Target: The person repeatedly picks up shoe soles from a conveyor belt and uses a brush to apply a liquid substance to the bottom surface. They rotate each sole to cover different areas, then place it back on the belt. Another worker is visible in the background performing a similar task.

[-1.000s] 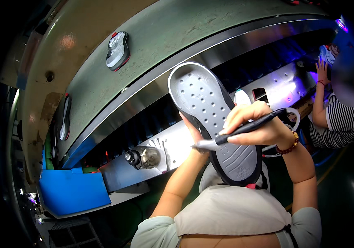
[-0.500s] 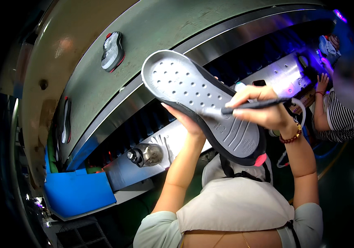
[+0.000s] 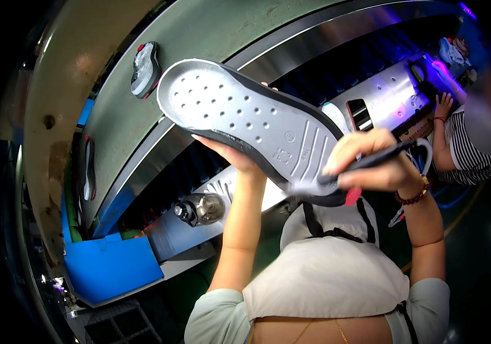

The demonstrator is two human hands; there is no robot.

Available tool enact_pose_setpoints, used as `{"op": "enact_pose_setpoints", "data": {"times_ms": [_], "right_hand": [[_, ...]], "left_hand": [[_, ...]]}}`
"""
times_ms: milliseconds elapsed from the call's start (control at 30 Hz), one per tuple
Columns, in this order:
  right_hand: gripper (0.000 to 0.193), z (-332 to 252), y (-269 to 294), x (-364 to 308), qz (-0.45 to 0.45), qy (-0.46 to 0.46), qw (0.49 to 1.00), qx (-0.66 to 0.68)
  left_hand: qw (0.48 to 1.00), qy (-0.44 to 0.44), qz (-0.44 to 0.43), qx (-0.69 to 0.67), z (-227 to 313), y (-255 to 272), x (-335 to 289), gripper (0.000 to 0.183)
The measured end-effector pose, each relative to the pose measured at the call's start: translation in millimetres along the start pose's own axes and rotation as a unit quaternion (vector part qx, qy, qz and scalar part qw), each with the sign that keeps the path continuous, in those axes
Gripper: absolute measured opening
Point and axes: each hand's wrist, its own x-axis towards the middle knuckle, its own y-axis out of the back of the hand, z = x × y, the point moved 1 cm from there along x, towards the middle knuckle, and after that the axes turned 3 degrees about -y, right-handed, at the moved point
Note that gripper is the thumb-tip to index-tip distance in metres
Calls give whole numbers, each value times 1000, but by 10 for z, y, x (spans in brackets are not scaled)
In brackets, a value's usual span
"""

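A large shoe sole (image 3: 268,127) with a grey dimpled inner face, black side wall and red tip lies slantwise before me. My left hand (image 3: 229,153) is closed around its waist from below, with fingertips showing over the far edge. My right hand (image 3: 374,160) grips a black-handled brush (image 3: 387,153), whose rear end meets a pale hose. The pale brush head is blurred and meets the lower end of the sole, near the red tip. Wet-looking shine covers the sole's upper end and its rim.
On the green curved conveyor belt (image 3: 199,37) lie another sole (image 3: 145,70) and one on edge (image 3: 89,169). A clear bottle (image 3: 206,208) stands on the metal shelf below, left of a phone (image 3: 360,113). A blue panel (image 3: 111,269) sits lower left. Another person's hand (image 3: 443,106) is at right.
The brush has moved from the middle of the sole down to its lower end. The sole has shifted left and up a little, and its lower end has swung upward.
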Motion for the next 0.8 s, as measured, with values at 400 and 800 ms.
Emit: {"op": "enact_pose_setpoints", "data": {"times_ms": [400, 800], "right_hand": [[16, 155, 58, -215, 69, -39, 993, -83], [17, 268, 18, -225, 112, -60, 951, 282]], "left_hand": [[982, -66, 137, 110, 183, 138, 65, 69], [974, 134, 152, 99, 346, -284, 278, 86]]}}
